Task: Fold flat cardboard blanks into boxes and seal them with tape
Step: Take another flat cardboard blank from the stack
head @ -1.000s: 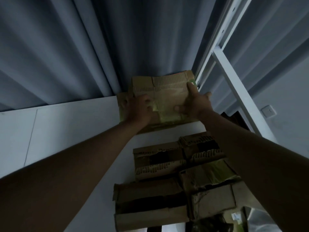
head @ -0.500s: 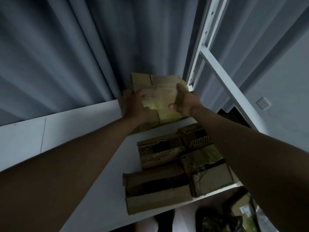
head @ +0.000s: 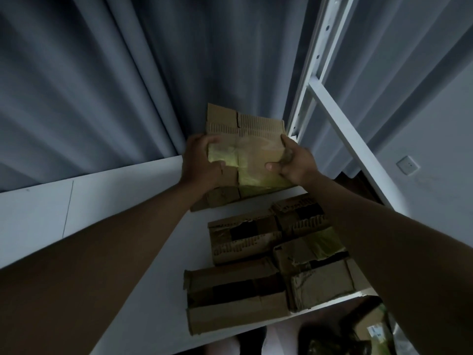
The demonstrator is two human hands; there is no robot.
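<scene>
A white table (head: 107, 213) runs in from the left under grey curtains (head: 128, 73). At its far edge the left hand (head: 201, 163) grips the left side of a flattened cardboard blank (head: 252, 149), fingers curled over its front face. The blank stands tilted between both hands, its torn corrugated top edge rising above them, yellowish tape across its middle. The right hand (head: 294, 162) pinches the right edge, thumb in front. Nearer on the table lie four worn boxes (head: 243, 290) close together. A white metal frame (head: 332, 111) stands at right.
</scene>
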